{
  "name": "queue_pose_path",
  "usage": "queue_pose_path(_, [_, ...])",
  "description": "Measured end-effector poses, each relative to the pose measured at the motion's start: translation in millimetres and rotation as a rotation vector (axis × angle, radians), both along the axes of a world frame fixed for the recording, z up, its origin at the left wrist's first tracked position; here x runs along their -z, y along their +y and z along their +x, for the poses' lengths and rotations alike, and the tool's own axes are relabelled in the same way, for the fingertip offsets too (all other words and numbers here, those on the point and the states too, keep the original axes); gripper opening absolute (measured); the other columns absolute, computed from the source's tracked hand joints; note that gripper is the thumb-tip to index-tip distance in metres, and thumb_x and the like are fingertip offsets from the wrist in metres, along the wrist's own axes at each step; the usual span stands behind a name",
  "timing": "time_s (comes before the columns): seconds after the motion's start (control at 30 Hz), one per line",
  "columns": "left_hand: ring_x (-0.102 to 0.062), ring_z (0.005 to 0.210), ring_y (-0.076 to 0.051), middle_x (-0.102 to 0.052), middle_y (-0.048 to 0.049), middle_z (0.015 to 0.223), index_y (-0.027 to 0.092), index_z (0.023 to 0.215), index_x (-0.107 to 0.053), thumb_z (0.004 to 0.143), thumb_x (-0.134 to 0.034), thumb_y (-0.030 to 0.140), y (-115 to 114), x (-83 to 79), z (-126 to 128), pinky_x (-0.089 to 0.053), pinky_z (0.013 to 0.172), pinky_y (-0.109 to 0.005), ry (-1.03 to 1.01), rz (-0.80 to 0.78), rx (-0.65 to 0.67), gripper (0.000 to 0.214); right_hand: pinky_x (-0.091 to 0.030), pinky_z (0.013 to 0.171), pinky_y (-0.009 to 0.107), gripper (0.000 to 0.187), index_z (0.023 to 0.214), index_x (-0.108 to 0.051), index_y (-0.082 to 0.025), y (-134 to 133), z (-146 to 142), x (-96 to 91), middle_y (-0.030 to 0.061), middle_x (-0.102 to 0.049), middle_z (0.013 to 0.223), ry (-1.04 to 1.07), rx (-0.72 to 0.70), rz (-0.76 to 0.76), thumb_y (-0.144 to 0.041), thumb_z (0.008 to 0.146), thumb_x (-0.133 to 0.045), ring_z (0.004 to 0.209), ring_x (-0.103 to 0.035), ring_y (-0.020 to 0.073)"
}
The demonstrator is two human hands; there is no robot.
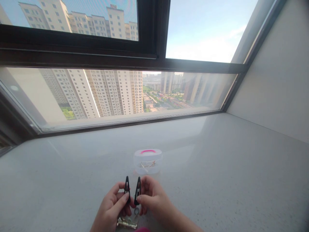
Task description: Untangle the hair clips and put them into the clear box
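Two black snap hair clips are held upright side by side with a small gap between them. My left hand (113, 204) pinches the left hair clip (127, 185) between thumb and fingers. In my right hand (153, 196) the other hair clip (138, 190) is gripped the same way, its narrow end pointing up. Below the hands, on the white surface, lie some shiny gold-coloured metal clips (126, 223) and a small ring-shaped thing (136, 211), partly hidden by my fingers.
A clear plastic box (147, 158) with a pink handle (148, 150) stands just beyond my hands, thin gold-coloured pieces inside it. The white sill (217, 167) reaches to a dark-framed window (120, 124). A pale wall (277, 80) rises at the right. Something pink (142, 229) shows at the bottom edge.
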State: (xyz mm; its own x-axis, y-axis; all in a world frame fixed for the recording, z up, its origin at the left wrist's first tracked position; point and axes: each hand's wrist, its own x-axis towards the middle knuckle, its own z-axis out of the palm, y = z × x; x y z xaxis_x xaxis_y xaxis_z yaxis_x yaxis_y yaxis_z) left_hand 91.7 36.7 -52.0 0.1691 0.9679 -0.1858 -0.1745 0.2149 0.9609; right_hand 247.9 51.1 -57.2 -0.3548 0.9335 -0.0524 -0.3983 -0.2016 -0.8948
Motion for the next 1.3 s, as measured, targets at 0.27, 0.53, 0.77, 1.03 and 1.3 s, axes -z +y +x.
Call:
queue_pose_path(0.27, [-0.055, 0.047, -0.012, -0.067, -0.0016, 0.06, 0.016, 0.089, -0.062, 0.071, -0.074, 0.038, 1, -4.3, 1, -0.038, 0.046, -0.019, 0.021, 0.006, 0.01, 0.031, -0.038, 0.038, 0.018, 0.037, 0.083, -0.051, -0.015, 1, 2, 1.1, -0.002, -0.061, 0.058, -0.004, -0.014, 0.028, -0.035, 0.064, -0.077, 0.038, -0.046, 0.0068])
queue_pose_path(0.53, [-0.054, 0.045, -0.01, -0.067, 0.0, 0.059, 0.017, 0.09, -0.061, 0.073, -0.072, 0.039, 0, -1.4, 0, -0.037, 0.044, -0.018, -0.003, 0.014, 0.018, 0.029, -0.035, 0.036, 0.017, 0.039, 0.085, -0.05, -0.015, 1, 1, 7.7, -0.0011, -0.061, 0.061, -0.042, -0.011, 0.032, -0.043, 0.07, -0.072, 0.035, -0.045, 0.0056])
queue_pose_path(0.77, [-0.054, 0.049, -0.011, -0.068, -0.0008, 0.062, 0.017, 0.094, -0.059, 0.079, -0.066, 0.037, -1, -1.2, 1, -0.037, 0.047, -0.019, 0.004, 0.027, 0.005, 0.026, -0.034, 0.034, 0.015, 0.039, 0.083, -0.049, -0.016, 0, 1, 8.2, -0.0042, -0.058, 0.056, -0.022, 0.012, 0.02, -0.044, 0.07, -0.072, 0.032, -0.042, 0.0044])
queue_pose_path(1.03, [-0.054, 0.048, -0.01, -0.067, -0.0002, 0.06, 0.017, 0.091, -0.06, 0.079, -0.066, 0.042, 1, 3.2, 0, -0.036, 0.046, -0.018, -0.028, 0.008, 0.002, 0.028, -0.038, 0.033, 0.016, 0.041, 0.084, -0.051, -0.015, 1, 1, 12.3, -0.006, -0.056, 0.056, -0.038, 0.004, 0.041, -0.045, 0.069, -0.075, 0.032, -0.041, 0.0037])
queue_pose_path(1.3, [-0.051, 0.046, -0.009, -0.064, 0.0008, 0.055, 0.016, 0.073, -0.061, 0.074, -0.071, 0.044, 2, -3.6, -2, -0.038, 0.045, -0.017, -0.068, -0.032, -0.052, 0.03, -0.041, 0.037, 0.018, 0.037, 0.069, -0.062, -0.011, 3, 5, 4.9, -0.0032, -0.055, 0.05, -0.031, 0.037, 0.012, -0.042, 0.061, -0.081, 0.034, -0.044, 0.0051])
